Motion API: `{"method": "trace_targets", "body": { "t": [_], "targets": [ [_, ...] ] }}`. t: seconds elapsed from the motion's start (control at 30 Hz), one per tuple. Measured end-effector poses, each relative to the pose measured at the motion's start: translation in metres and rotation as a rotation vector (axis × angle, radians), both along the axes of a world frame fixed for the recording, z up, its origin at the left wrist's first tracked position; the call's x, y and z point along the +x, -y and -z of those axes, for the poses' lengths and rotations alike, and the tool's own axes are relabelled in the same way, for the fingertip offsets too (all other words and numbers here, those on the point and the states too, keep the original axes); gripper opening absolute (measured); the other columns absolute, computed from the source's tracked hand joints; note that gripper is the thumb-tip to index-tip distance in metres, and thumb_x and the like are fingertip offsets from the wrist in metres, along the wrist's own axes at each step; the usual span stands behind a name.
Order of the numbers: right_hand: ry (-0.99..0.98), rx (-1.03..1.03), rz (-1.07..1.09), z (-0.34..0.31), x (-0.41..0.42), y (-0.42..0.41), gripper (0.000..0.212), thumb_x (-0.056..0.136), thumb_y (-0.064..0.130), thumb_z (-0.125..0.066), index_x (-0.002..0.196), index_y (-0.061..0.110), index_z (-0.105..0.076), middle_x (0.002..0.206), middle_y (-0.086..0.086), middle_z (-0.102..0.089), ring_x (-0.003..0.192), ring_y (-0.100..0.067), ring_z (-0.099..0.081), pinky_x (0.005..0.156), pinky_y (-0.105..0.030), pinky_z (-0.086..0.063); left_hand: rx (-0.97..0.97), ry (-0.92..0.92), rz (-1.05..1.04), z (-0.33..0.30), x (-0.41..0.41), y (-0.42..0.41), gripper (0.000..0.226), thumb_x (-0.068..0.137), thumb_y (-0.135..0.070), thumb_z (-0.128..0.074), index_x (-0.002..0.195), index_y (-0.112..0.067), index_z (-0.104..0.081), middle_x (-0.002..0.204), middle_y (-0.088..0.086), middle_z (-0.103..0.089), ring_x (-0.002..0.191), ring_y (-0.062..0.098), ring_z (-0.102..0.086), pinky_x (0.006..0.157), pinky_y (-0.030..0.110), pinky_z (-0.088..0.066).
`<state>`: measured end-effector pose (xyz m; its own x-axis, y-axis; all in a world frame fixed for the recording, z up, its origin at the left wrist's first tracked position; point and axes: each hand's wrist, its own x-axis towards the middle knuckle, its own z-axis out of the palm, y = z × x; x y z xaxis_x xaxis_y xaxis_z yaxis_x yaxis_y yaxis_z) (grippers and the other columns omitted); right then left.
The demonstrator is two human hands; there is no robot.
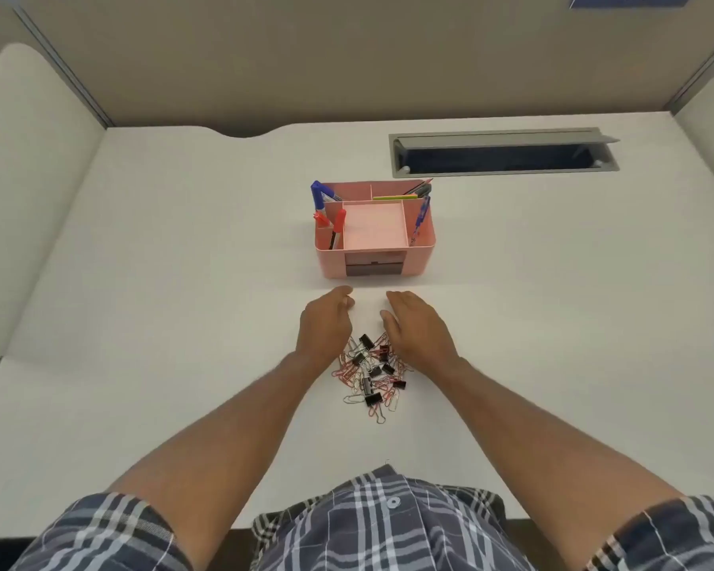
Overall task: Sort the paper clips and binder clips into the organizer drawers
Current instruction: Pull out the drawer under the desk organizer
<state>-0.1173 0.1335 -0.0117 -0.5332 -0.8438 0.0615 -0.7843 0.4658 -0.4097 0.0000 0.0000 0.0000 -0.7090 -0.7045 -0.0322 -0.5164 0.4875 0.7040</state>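
A pink desk organizer [423, 236] stands on the white desk, with two shut drawers [374, 263] in its front face, the lower one darker. Closer to me lies a heap of pink and silver paper clips [382, 403] mixed with black binder clips [372, 399]. My left hand [324, 323] and my right hand [415, 327] hover side by side over the far edge of the heap, palms down, fingers apart and pointing at the organizer. Neither hand holds anything. The hands hide part of the heap.
Blue and red pens [318, 197] and pencils stand in the organizer's top compartments. A grey cable slot [503, 152] with a raised lid sits in the desk behind it on the right. Beige partition walls close off the back and both sides.
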Motion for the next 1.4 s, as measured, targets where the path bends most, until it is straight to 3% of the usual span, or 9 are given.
{"method": "trace_targets", "body": {
  "t": [0.2,0.3,0.4,0.5,0.63,0.73,1.0,1.2,1.4],
  "targets": [
    [0.284,-0.107,0.137,-0.011,0.001,0.025,0.045,0.099,0.032,-0.046,0.139,0.012,-0.048,0.133,-0.008,-0.060,0.123,-0.025,-0.053,0.101,-0.037,-0.043,0.285,-0.033,-0.123,-0.001,-0.010,0.004,0.030,0.099,-0.013,-0.043,0.122,-0.015,-0.062,0.105,0.000,-0.072,0.093,0.014,-0.066,0.083,0.024,-0.046],
    [0.656,-0.234,0.305,-0.019,0.002,0.042,0.046,0.097,0.025,-0.050,0.142,0.017,-0.047,0.139,0.002,-0.056,0.125,-0.014,-0.050,0.105,-0.025,-0.036,0.385,-0.074,-0.180,-0.003,-0.014,0.005,0.029,0.097,-0.015,-0.045,0.118,-0.016,-0.064,0.108,0.002,-0.071,0.097,0.018,-0.066,0.088,0.031,-0.050],
    [1.004,-0.395,0.464,-0.027,0.003,0.058,0.041,0.095,0.016,-0.055,0.136,0.015,-0.052,0.116,0.007,-0.063,0.102,-0.006,-0.057,0.101,-0.031,-0.045,0.479,-0.129,-0.226,-0.007,-0.019,0.007,0.023,0.095,-0.018,-0.047,0.110,-0.020,-0.064,0.104,0.002,-0.071,0.098,0.021,-0.065,0.090,0.036,-0.051],
    [1.499,-0.667,0.597,-0.031,0.005,0.066,0.032,0.093,0.000,-0.055,0.123,0.011,-0.056,0.113,-0.005,-0.061,0.093,-0.012,-0.060,0.084,-0.034,-0.057,0.566,-0.188,-0.280,-0.007,-0.021,0.008,0.018,0.095,-0.018,-0.049,0.105,-0.024,-0.063,0.100,0.001,-0.071,0.094,0.019,-0.066,0.086,0.031,-0.052],
    [1.915,-0.904,0.679,-0.035,0.010,0.073,0.034,0.092,-0.005,-0.051,0.122,0.010,-0.051,0.106,-0.008,-0.060,0.092,-0.019,-0.059,0.089,-0.039,-0.054,0.653,-0.244,-0.370,-0.007,-0.023,0.010,0.021,0.096,-0.017,-0.049,0.095,-0.021,-0.070,0.092,0.000,-0.073,0.086,0.015,-0.070,0.081,0.030,-0.056],
    [1.985,-0.937,0.707,-0.040,0.013,0.074,0.034,0.092,-0.005,-0.050,0.122,0.010,-0.052,0.102,-0.008,-0.061,0.089,-0.020,-0.059,0.088,-0.038,-0.053,0.706,-0.272,-0.419,-0.008,-0.024,0.012,0.023,0.097,-0.022,-0.050,0.092,-0.016,-0.072,0.088,0.002,-0.074,0.079,0.010,-0.069,0.081,0.031,-0.056],
    [2.030,-0.893,0.698,-0.043,0.032,0.050,0.043,0.091,-0.005,-0.050,0.130,0.013,-0.051,0.101,-0.011,-0.062,0.081,-0.021,-0.064,0.076,-0.033,-0.056,1.010,-0.398,-0.451,-0.013,-0.024,0.012,0.036,0.091,-0.043,-0.060,0.105,-0.011,-0.068,0.099,0.010,-0.074,0.089,0.020,-0.072,0.076,0.032,-0.058],
    [2.051,-0.877,0.678,-0.039,0.048,0.033,0.044,0.091,-0.004,-0.049,0.130,0.016,-0.055,0.095,-0.011,-0.069,0.081,-0.019,-0.066,0.075,-0.032,-0.057,1.027,-0.473,-0.452,-0.011,-0.017,0.001,0.029,0.083,-0.028,-0.068,0.101,-0.006,-0.070,0.086,0.012,-0.072,0.079,0.022,-0.069,0.077,0.035,-0.057],
    [1.992,-0.813,0.742,-0.042,0.043,0.030,0.038,0.090,-0.005,-0.052,0.125,0.009,-0.059,0.094,-0.012,-0.067,0.078,-0.018,-0.064,0.076,-0.030,-0.057,1.010,-0.472,-0.448,-0.017,-0.014,-0.001,0.027,0.086,-0.027,-0.068,0.102,-0.006,-0.070,0.087,0.012,-0.072,0.082,0.023,-0.069,0.082,0.037,-0.057]
  ]
}}
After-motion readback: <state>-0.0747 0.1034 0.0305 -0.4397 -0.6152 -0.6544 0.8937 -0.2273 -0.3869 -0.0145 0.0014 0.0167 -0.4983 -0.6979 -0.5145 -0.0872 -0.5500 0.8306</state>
